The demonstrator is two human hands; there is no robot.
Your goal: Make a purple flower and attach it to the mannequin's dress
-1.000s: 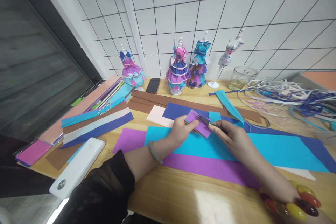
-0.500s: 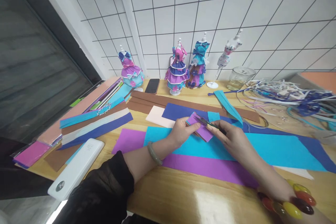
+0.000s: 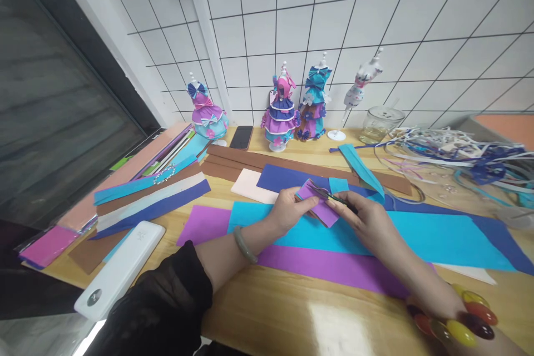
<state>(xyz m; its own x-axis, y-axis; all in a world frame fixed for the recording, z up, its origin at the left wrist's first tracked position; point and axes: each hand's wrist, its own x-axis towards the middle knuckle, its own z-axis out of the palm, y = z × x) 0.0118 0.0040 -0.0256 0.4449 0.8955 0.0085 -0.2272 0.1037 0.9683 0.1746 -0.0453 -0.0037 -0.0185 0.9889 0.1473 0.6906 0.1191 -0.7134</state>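
Purple piece (image 3: 326, 214) pinched by the left hand (image 3: 288, 212), scissors (image 3: 337, 199) gripped in the right hand (image 3: 369, 219).
Glass jar (image 3: 377, 125) stands toward one o'clock from it, white device (image 3: 125, 264) toward eight.

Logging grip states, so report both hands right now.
Left hand: closed, pinching the small purple piece.
Right hand: closed on the scissors, blades at the purple piece.
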